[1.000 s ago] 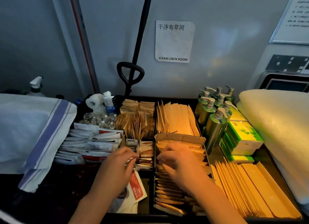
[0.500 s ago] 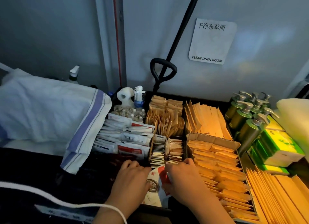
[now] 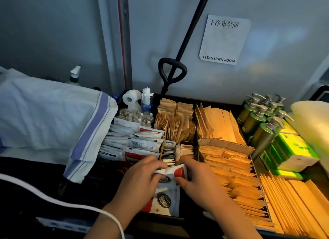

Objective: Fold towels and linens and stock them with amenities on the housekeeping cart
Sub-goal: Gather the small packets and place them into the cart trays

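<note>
Both hands work at the near middle of the cart's amenity tray point(image 3: 224, 106). My left hand point(image 3: 140, 181) and my right hand point(image 3: 197, 181) together grip a white and red sachet packet point(image 3: 173, 172), fingers curled round its top edge. More white and red packets point(image 3: 165, 201) lie under it in the same compartment. Just beyond stands a small box of dark sachets point(image 3: 168, 154). A folded white towel with blue stripes point(image 3: 53, 117) lies at the left. A pale folded towel point(image 3: 313, 124) sits at the right edge.
Brown paper packets point(image 3: 231, 169) fill the middle and right compartments. Green pump bottles point(image 3: 261, 117) and green boxes point(image 3: 293, 149) stand at the right. A paper roll point(image 3: 131, 99), small bottles and a black handle point(image 3: 170, 73) are at the back. A white cable point(image 3: 58, 201) crosses my left wrist.
The view shifted left. Both hands moved from the brown packets to the near middle compartment and lifted a white and red packet between them.
</note>
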Motion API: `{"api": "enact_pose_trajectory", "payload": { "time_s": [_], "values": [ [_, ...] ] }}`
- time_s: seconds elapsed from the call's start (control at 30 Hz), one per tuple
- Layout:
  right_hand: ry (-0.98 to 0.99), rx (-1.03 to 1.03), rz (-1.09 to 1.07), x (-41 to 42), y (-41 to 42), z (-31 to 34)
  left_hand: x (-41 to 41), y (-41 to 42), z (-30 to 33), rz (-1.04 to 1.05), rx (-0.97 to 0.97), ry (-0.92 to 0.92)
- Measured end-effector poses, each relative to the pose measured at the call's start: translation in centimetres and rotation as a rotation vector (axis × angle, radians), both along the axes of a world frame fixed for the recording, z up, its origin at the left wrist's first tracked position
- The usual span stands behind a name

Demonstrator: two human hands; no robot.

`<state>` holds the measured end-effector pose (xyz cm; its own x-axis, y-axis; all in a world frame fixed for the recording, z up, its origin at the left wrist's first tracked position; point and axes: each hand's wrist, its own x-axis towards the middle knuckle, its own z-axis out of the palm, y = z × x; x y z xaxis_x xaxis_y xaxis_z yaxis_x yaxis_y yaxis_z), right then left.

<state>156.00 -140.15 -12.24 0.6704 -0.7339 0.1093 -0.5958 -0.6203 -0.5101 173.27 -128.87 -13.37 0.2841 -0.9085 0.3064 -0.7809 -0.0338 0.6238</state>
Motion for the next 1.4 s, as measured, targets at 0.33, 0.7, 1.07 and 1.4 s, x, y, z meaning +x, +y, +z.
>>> {"api": "enact_pose_trajectory", "payload": {
  "time_s": [0.33, 0.7, 1.07, 1.4],
  "values": [
    [-0.244, -0.165, 0.241, 2.3, -0.5, 4.8, 2.4, 0.2, 3.4, 0.028, -0.153, 0.221],
    [-0.266, -0.243, 0.258, 6.0, -1.3, 4.2, 6.7, 0.0, 3.2, 0.203, -0.212, 0.335],
    [-0.078, -0.265, 0.314, 8.7, -1.3, 0.9, 8.1, 0.9, 1.4, 0.218, -0.229, 0.034],
    [-0.077, -0.332, 0.313, 8.2, -1.4, 0.5, 7.9, 0.5, 0.3, 0.192, -0.128, -0.122]
  ]
}}
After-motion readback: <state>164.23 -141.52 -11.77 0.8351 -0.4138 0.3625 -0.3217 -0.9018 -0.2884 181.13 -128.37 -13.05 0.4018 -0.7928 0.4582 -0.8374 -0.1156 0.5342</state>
